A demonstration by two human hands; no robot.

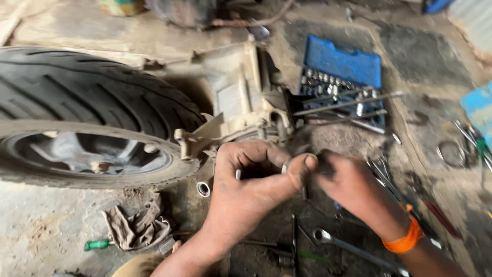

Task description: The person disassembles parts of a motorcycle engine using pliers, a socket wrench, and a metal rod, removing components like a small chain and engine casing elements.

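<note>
Lying on its side, a dusty tyre fills the left of the grimy concrete floor, beside a blue socket case. A rag and spanner lie nearer. The left hand and right hand meet, both curled around a small dark part just below the wheel's metal bracket.

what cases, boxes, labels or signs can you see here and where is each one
Socket set case: open on the ground, upper right of the hands, behind the engine casing; rectangular, bright blue lid, rows of silver sockets inside.
Blue box-like thing: at the right edge, only a corner shows; too cropped to tell its kind.
Yellow and green container: top edge, left of centre; mostly cut off.
No readable labels, signs or screens show.
</note>
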